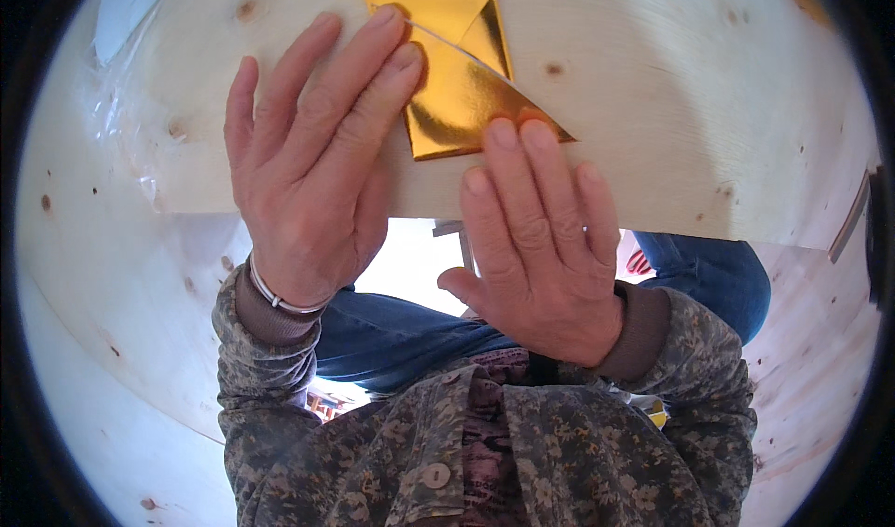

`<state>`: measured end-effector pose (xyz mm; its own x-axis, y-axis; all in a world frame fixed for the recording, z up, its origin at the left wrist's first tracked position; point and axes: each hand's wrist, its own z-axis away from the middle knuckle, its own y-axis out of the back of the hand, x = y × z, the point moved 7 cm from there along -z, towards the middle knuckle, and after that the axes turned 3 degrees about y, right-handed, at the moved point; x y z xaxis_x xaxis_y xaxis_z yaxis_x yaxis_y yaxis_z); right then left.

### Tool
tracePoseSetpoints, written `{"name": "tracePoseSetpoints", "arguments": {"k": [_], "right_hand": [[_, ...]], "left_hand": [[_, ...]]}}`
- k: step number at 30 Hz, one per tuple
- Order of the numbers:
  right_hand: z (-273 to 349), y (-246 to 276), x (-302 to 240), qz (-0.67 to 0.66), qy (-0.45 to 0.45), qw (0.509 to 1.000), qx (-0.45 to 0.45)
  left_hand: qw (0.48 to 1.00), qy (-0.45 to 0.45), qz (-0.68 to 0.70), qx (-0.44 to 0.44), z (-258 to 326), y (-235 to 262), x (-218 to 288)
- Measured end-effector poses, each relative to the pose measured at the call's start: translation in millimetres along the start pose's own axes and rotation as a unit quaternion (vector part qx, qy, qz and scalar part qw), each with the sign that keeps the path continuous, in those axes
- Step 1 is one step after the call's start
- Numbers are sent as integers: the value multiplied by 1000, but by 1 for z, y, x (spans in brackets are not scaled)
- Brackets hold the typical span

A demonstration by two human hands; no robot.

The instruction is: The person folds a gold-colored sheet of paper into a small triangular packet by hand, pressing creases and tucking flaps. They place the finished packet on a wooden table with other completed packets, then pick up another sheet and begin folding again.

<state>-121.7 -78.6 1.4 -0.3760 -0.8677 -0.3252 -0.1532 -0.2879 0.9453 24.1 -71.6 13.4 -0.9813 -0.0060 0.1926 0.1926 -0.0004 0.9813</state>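
Observation:
A shiny gold sheet of paper (457,89), folded into overlapping triangles, lies on a pale wooden tabletop (653,98) near its front edge. My left hand (312,164) lies flat with its fingers spread, the fingertips pressing on the left part of the gold paper. My right hand (541,238) is flat too, its middle fingertips resting on the lower right corner of the paper. Neither hand grips anything. Part of the paper is hidden under my fingers.
A clear plastic sheet (130,70) lies at the table's left. Below the table edge are my knees in blue jeans (410,336) and a camouflage-patterned jacket (485,452). Pale wooden panels (103,285) stand at both sides.

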Motion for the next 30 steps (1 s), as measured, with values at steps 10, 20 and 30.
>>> {"name": "tracePoseSetpoints", "arguments": {"k": [10,20,30], "right_hand": [[7,3,5,-51,-19,998,26],[0,10,3,-27,-1,999,47],[-6,5,-2,-46,39,996,60]], "left_hand": [[1000,14,-9,6,2,0,2],[1000,22,-4,22,3,1,0],[993,-18,-7,113,11,3,-3]]}}
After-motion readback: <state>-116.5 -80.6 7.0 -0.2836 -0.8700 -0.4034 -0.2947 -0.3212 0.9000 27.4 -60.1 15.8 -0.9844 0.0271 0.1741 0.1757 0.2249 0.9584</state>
